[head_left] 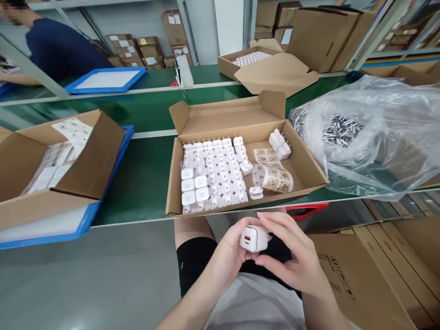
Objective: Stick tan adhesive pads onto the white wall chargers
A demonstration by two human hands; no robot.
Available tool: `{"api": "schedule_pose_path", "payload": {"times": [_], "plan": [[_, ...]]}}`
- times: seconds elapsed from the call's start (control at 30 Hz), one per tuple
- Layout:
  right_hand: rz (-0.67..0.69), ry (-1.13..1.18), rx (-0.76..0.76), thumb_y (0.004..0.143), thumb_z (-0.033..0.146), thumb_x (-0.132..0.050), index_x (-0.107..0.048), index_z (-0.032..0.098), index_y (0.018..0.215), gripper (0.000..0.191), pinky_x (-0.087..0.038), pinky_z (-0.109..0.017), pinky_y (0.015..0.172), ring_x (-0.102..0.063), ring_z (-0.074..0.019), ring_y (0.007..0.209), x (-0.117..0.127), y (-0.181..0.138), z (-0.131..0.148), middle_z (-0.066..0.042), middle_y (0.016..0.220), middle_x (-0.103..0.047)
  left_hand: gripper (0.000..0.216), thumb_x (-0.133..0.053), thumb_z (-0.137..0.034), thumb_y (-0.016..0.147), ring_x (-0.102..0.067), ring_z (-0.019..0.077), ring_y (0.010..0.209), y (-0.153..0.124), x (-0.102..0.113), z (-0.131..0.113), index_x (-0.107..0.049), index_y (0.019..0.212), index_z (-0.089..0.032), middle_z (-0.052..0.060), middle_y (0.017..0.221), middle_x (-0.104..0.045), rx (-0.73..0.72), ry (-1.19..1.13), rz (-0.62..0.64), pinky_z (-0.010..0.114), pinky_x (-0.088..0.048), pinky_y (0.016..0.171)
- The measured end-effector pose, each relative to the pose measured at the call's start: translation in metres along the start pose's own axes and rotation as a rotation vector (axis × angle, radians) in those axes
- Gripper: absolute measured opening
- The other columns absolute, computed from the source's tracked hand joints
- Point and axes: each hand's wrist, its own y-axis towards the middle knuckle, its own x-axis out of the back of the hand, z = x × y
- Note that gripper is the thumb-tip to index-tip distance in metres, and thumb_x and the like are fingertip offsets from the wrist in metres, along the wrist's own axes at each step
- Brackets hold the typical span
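My left hand (231, 251) is closed around a white charger (256, 239), whose end with a red port and a smaller port faces up toward me. Around the charger's right side curves my right hand (292, 250), thumb and fingers apart; whether a fingertip touches it I cannot tell. Beyond both hands, on the bench, is an open cardboard box (307, 176). Rows of white chargers (220, 172) fill its left half, prongs up on most. One loose charger (255, 192) lies near the front wall, beside a curled strip of stickers (277, 178).
At left, an open carton (85, 167) stands on a blue-rimmed tray (85, 220). A clear plastic bag (388, 133) of small dark and white parts sits at right. Flat cartons (364, 275) are low at right. Across the bench is a person in a dark shirt (62, 50).
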Motion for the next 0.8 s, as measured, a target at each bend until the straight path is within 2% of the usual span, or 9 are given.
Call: {"api": "schedule_pose_path", "payload": {"times": [0.1,0.2,0.3,0.4,0.5,0.53,0.63,0.7,0.8], "plan": [[-0.026,0.042,0.025,0.107,0.026,-0.07,-0.058,0.037,0.162,0.057,-0.069,-0.043,0.09,-0.078,-0.0273,0.106,-0.009,0.004,-0.004,-0.011,0.122,-0.08,0.055,-0.093,-0.066,0.075,-0.054,0.0136,0.072,-0.008,0.01,0.003,-0.084,0.102,-0.018,0.002,0.083,-0.067,-0.043,0.004,0.085,0.022,-0.044,0.064],[-0.091,0.086,0.05,0.11,0.03,-0.064,-0.06,0.034,0.159,0.05,-0.069,-0.048,0.086,-0.079,-0.0292,0.101,-0.012,0.001,-0.002,-0.013,0.118,-0.082,0.056,-0.085,-0.067,0.086,-0.058,0.0148,0.068,-0.016,0.021,0.005,-0.085,0.117,-0.02,0.004,0.084,-0.07,-0.087,0.071,0.181,0.025,-0.048,0.064],[-0.074,0.056,0.091,0.109,0.031,-0.06,-0.057,0.039,0.16,0.051,-0.07,-0.051,0.078,-0.082,-0.031,0.093,-0.017,-0.004,0.001,-0.012,0.119,-0.084,0.053,-0.082,-0.065,0.091,-0.068,0.0203,0.08,-0.022,0.031,0.006,-0.086,0.122,-0.022,0.01,0.106,-0.078,-0.141,0.162,0.175,0.03,-0.057,0.073],[-0.023,-0.046,0.104,0.108,0.04,-0.06,-0.048,0.043,0.166,0.059,-0.071,-0.056,0.081,-0.083,-0.0342,0.102,-0.005,-0.004,-0.009,-0.008,0.125,-0.084,0.052,-0.09,-0.06,0.085,-0.076,0.0257,0.09,-0.029,0.042,0.005,-0.087,0.122,-0.024,0.012,0.115,-0.082,-0.116,0.127,0.081,0.035,-0.062,0.085],[-0.107,-0.216,0.039,0.106,0.038,-0.067,-0.045,0.038,0.169,0.066,-0.06,-0.064,0.106,-0.071,-0.0389,0.133,0.029,0.002,-0.037,-0.013,0.144,-0.076,0.053,-0.095,-0.058,0.081,-0.08,0.0256,0.081,-0.034,0.056,0.001,-0.085,0.125,-0.029,0.01,0.114,-0.083,-0.096,0.06,-0.061,0.034,-0.062,0.078],[-0.119,-0.314,-0.001,0.102,0.031,-0.073,-0.055,0.036,0.162,0.063,-0.054,-0.064,0.112,-0.068,-0.0401,0.137,0.041,0.006,-0.049,-0.014,0.144,-0.075,0.053,-0.095,-0.057,0.08,-0.08,0.0249,0.077,-0.035,0.061,-0.001,-0.084,0.124,-0.03,0.009,0.115,-0.082,-0.115,0.059,-0.103,0.033,-0.061,0.075],[-0.083,-0.557,-0.034,0.101,0.028,-0.076,-0.075,0.032,0.128,0.027,-0.052,-0.055,0.108,-0.077,-0.0337,0.114,0.062,0.014,-0.082,-0.008,0.115,-0.084,0.052,-0.097,-0.054,0.078,-0.078,0.0253,0.074,-0.032,0.075,-0.008,-0.081,0.121,-0.029,0.009,0.112,-0.083,-0.202,0.101,-0.216,0.033,-0.061,0.071],[-0.101,-0.574,-0.02,0.104,0.024,-0.071,-0.076,0.029,0.106,0.007,-0.053,-0.048,0.096,-0.077,-0.0269,0.091,0.061,0.018,-0.095,-0.003,0.094,-0.083,0.05,-0.097,-0.056,0.076,-0.077,0.0268,0.078,-0.03,0.083,-0.014,-0.081,0.113,-0.026,0.009,0.107,-0.083,-0.245,0.146,-0.29,0.033,-0.062,0.073],[-0.162,-0.585,0.002,0.104,0.019,-0.068,-0.073,0.027,0.097,0.012,-0.051,-0.043,0.083,-0.073,-0.0233,0.079,0.042,0.016,-0.099,-0.002,0.087,-0.081,0.051,-0.098,-0.06,0.071,-0.077,0.0287,0.081,-0.029,0.094,-0.024,-0.083,0.104,-0.024,0.008,0.098,-0.083,-0.265,0.207,-0.391,0.034,-0.064,0.077]]}}
